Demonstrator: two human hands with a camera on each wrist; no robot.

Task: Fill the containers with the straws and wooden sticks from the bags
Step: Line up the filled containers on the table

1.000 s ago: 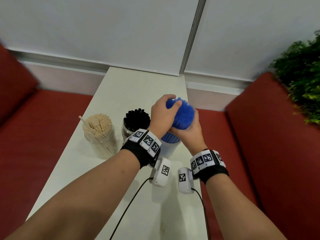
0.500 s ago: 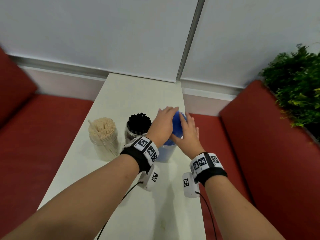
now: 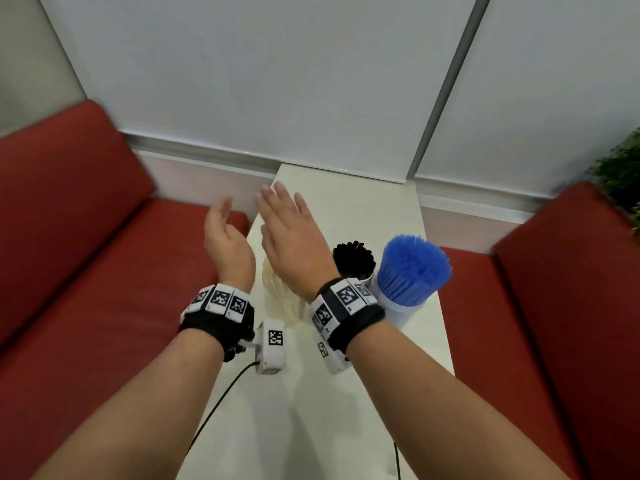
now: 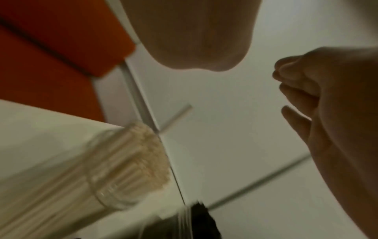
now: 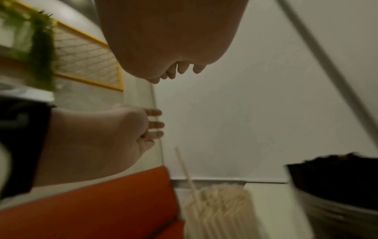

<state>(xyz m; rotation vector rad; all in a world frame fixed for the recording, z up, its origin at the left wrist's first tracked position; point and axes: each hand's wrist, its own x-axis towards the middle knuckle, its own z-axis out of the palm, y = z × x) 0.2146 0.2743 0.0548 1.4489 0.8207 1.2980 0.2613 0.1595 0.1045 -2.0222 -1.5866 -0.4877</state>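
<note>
Pale wooden sticks [image 3: 280,299] pack a clear jar [image 4: 114,182] near the table's [image 3: 353,209] left edge, one stick poking up askew. Above them the left hand [image 3: 227,242] and right hand [image 3: 294,244] hang empty with fingers spread. Next along, black straws [image 3: 353,259] fill a second jar. At the table's right edge, blue straws [image 3: 414,268] fan out from a white container [image 3: 398,311].
</note>
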